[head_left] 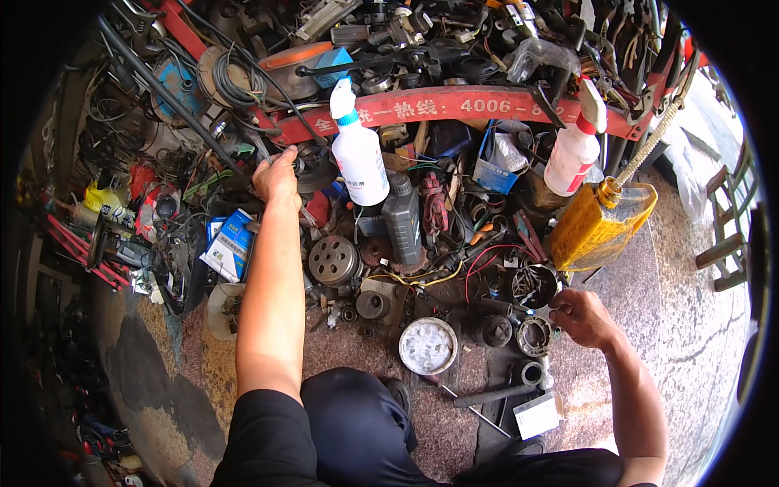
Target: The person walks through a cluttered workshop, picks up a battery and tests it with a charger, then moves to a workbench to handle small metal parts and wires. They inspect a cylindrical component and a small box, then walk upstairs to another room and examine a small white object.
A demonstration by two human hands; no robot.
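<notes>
My left hand (pixel 277 177) reaches far into the heap of parts, its fingers bent at a spot beside a dark round part (pixel 315 168). What they grip, if anything, is hidden. My right hand (pixel 583 318) is closed, with fingers curled and pressed together, just right of a round tin of bolts (pixel 534 286). Anything in those fingers is too small to make out. Below the tin lies a metal ring-shaped part (pixel 534 336). A yellow jerrycan (pixel 602 227) with a hose in its neck stands beyond my right hand.
A white spray bottle (pixel 359 162) and a grey oil bottle (pixel 402 219) stand mid-scene. Another spray bottle with a red collar (pixel 573 154) is at right, under a red metal beam (pixel 454 104). Near my knees are a round white lid (pixel 428 346), a screwdriver (pixel 477 411) and a small white box (pixel 538 416).
</notes>
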